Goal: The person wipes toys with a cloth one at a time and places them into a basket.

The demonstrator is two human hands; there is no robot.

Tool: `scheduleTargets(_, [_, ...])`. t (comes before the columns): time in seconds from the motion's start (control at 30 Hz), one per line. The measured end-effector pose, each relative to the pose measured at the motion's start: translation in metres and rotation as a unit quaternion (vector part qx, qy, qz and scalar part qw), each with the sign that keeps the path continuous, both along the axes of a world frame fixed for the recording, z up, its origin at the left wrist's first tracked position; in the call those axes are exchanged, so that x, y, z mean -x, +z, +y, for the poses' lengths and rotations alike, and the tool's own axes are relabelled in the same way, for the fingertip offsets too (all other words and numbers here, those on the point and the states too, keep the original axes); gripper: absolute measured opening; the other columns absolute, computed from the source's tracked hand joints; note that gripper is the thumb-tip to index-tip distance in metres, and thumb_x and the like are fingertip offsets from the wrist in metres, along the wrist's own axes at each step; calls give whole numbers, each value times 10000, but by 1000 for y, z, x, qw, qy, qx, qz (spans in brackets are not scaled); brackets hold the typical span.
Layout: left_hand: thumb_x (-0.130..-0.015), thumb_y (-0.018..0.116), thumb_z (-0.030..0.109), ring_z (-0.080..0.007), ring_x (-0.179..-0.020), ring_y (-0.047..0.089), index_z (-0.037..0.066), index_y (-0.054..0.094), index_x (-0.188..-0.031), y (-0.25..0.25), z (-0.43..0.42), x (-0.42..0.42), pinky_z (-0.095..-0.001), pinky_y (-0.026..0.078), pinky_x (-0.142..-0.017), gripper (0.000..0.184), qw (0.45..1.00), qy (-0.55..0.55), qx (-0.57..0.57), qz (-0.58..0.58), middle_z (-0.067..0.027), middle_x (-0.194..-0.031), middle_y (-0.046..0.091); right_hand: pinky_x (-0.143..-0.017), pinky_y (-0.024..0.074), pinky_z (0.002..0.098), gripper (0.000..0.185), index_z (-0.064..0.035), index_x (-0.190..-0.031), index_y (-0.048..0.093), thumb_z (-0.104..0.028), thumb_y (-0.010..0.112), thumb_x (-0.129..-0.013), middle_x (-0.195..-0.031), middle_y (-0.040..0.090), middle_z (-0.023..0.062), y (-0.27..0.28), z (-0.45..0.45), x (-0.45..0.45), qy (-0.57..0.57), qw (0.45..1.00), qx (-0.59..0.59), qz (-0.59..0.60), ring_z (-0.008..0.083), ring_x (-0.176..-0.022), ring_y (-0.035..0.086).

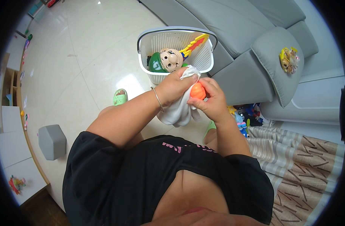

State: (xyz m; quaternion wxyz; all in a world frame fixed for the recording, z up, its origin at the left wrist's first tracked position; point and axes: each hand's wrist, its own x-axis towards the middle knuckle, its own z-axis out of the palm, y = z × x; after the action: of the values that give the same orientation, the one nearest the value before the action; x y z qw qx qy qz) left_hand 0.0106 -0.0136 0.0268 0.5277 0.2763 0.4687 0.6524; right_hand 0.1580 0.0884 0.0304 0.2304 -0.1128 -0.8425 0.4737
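My left hand (176, 86), with a bangle on its wrist, grips a white cloth (177, 112) that hangs down below it. In my right hand (213, 98) is a small orange ribbed ball, pumpkin-like (197, 91), held between thumb and fingers. The cloth lies against the ball's left side. Just beyond both hands stands a white perforated basket (141, 56) with a dark handle. Inside it are a toy head with a green cap (168, 61) and a yellow and red toy blade (195, 44).
A grey sofa (233, 22) fills the right, with a packet (289, 60) on its cushion. Toys (243, 118) lie on the floor beside a striped curtain (293, 158). At left are a grey hexagonal stool (52, 142) and a white cabinet (16, 135).
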Motion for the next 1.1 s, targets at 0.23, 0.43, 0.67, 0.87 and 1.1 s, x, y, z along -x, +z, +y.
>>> scheduleTargets(0.23, [-925, 593, 231, -131, -910, 610, 47, 443, -1260, 0, -4, 0, -279, 519, -802, 410, 987, -79, -5, -139, -55, -1042, 599, -843, 536, 300, 558, 7, -1248, 445, -48, 751, -785, -1130, 555, 122, -3, 8, 2, 12, 929, 369, -1, 182, -1035, 591])
scheduleTargets(0.43, [-926, 594, 251, -124, -833, 613, 43, 455, -1246, 1, -1, 1, -269, 525, -751, 406, 996, -48, -13, -74, -53, -1025, 602, -909, 496, 303, 566, 24, -1329, 412, 7, 677, -829, -1215, 546, 116, -5, 1, 3, 42, 927, 370, 33, 174, -1071, 578])
scheduleTargets(0.67, [-974, 505, 300, -120, -805, 611, 40, 487, -1220, 3, 4, 8, -271, 523, -717, 359, 991, -36, 60, -112, -56, -965, 609, -922, 481, 297, 497, 31, -1330, 438, 5, 622, -869, -1234, 532, 113, -11, 4, 3, 49, 935, 351, 13, 167, -1084, 571])
scheduleTargets(0.87, [-979, 498, 323, -120, -804, 599, 78, 476, -1274, -7, -3, 4, -274, 516, -725, 384, 991, -110, 60, 51, -54, -960, 604, -845, 504, 274, 410, 32, -1248, 515, -5, 622, -854, -1127, 557, 96, -13, 14, 4, -30, 979, 199, -20, 162, -995, 599])
scheduleTargets(1.1, [-893, 572, 317, -300, -991, 615, 25, 549, -1169, -17, -1, -8, -361, 473, -865, 402, 936, 9, -16, 351, -197, -1073, 628, -683, 464, 203, 338, 3, -1143, 572, -14, 636, -812, -1010, 535, 52, -12, 4, 3, -38, 996, 50, -60, 95, -808, 543])
